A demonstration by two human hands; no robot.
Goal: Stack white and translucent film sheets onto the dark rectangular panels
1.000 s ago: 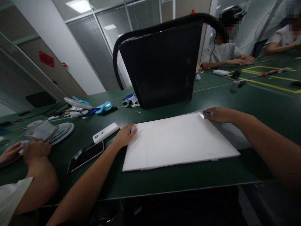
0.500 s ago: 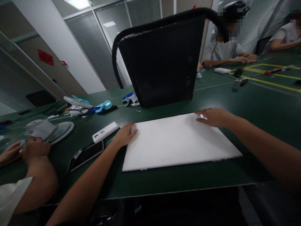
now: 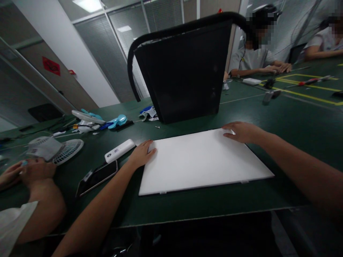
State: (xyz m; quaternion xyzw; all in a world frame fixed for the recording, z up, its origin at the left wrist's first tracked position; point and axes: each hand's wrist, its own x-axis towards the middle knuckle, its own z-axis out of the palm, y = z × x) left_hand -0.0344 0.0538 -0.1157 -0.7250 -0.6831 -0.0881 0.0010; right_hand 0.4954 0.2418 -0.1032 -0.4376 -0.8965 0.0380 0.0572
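The green table (image 3: 302,121) fills the room, with a tall black thing (image 3: 184,75) on its far side. Near the middle, a white board (image 3: 198,160) lies flat. The left hand (image 3: 139,154) rests on its far left corner, the right hand (image 3: 244,132) on its far right, thumbs and fingers apart. The top looks laid smooth; I cannot tell what is left. A second ago, a loose sheet poked out past the right edge; now none does.
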